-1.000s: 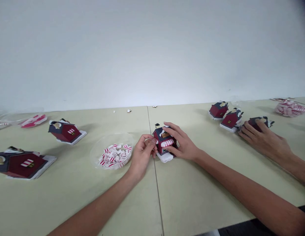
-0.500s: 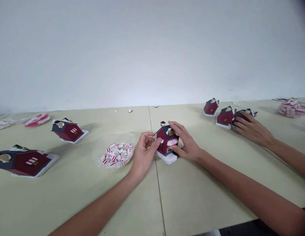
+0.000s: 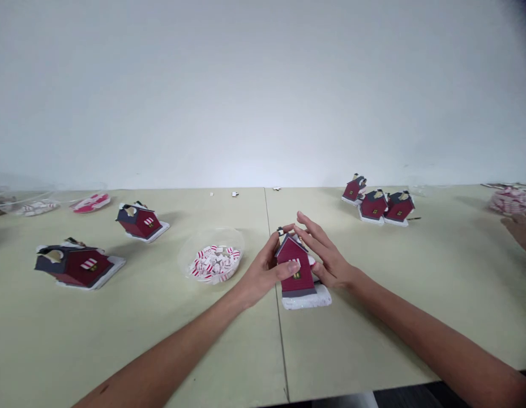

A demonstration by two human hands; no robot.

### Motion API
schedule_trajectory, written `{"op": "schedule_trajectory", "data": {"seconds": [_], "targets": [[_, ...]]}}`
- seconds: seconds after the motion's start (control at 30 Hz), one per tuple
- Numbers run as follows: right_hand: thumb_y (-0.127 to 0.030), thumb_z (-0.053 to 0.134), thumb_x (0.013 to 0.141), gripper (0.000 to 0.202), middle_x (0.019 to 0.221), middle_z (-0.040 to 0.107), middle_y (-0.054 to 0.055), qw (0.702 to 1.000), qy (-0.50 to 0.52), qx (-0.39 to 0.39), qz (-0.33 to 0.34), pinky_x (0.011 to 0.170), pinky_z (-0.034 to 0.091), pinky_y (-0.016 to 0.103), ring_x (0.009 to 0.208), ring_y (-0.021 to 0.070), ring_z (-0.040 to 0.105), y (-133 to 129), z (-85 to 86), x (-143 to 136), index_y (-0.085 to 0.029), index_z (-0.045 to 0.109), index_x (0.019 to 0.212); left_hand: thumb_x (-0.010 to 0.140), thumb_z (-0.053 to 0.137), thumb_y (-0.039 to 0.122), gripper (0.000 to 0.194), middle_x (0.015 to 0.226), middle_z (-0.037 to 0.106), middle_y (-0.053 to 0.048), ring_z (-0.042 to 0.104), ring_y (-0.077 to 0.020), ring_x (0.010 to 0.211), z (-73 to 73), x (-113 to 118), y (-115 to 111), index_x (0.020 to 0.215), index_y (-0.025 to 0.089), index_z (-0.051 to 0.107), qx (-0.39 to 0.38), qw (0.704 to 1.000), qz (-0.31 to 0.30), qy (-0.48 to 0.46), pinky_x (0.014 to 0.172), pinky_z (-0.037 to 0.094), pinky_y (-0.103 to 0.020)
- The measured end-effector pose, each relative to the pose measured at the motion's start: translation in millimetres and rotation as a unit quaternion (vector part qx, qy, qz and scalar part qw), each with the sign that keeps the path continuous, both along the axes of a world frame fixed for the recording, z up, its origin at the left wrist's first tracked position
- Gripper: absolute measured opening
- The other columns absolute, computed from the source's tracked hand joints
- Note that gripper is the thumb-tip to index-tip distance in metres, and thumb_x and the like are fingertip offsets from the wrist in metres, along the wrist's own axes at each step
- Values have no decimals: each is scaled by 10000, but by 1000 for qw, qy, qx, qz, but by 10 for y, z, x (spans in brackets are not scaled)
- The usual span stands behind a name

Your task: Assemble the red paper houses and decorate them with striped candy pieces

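Observation:
A small dark-red model house (image 3: 303, 283) with a grey roof and a white snowy base stands at the table seam, gable wall facing me. My left hand (image 3: 265, 275) grips its left side. The thumb presses on the gable beside a red-and-white striped awning, and the other fingers are behind. My right hand (image 3: 334, 263) is at the right side, thumb against the wall by a white piece, long fingers stretched over the roof edge. Left of my hands sits a clear bowl (image 3: 188, 252) with many striped awning pieces (image 3: 214, 263).
Two similar houses (image 3: 82, 266) (image 3: 141, 222) stand on the left, several more (image 3: 375, 207) at the back right. Farther left lies a pile of pink pieces (image 3: 92, 203). At the right edge, a co-worker's hand (image 3: 521, 232) is near a bag of striped pieces (image 3: 513, 199).
The house in my hands has turned so its gable faces me, and it is nearer. My left thumb has moved onto that wall. The co-worker's hand has left the right-hand houses.

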State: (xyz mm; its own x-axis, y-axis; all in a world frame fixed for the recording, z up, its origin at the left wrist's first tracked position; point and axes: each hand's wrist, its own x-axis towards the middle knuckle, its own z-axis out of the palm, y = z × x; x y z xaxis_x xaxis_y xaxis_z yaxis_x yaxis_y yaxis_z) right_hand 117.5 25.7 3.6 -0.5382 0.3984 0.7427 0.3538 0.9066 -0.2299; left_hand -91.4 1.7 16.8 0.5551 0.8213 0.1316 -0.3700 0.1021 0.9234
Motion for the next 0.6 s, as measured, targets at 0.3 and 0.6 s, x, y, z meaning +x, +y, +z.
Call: {"op": "schedule_trajectory", "data": {"seconds": [0.3,0.6], "targets": [[-604,141,1035,665,1693,56,78,991,-57,117,-25,1175,328,582,1538,311,192,-34,145,17,-309,71,1627,738,836,297,705,1172,654,-61,647,-189,1026,217,-115,-67,1367,263,519,145,985,14,87,913,533,-280],[-553,433,1008,667,1582,394,131,970,-178,-20,-162,1165,363,552,1444,298,409,-702,35,486,-238,301,1581,700,843,328,661,1298,599,-117,638,-197,1046,253,-678,-1171,1270,220,526,235,931,236,150,906,534,-293]]}}
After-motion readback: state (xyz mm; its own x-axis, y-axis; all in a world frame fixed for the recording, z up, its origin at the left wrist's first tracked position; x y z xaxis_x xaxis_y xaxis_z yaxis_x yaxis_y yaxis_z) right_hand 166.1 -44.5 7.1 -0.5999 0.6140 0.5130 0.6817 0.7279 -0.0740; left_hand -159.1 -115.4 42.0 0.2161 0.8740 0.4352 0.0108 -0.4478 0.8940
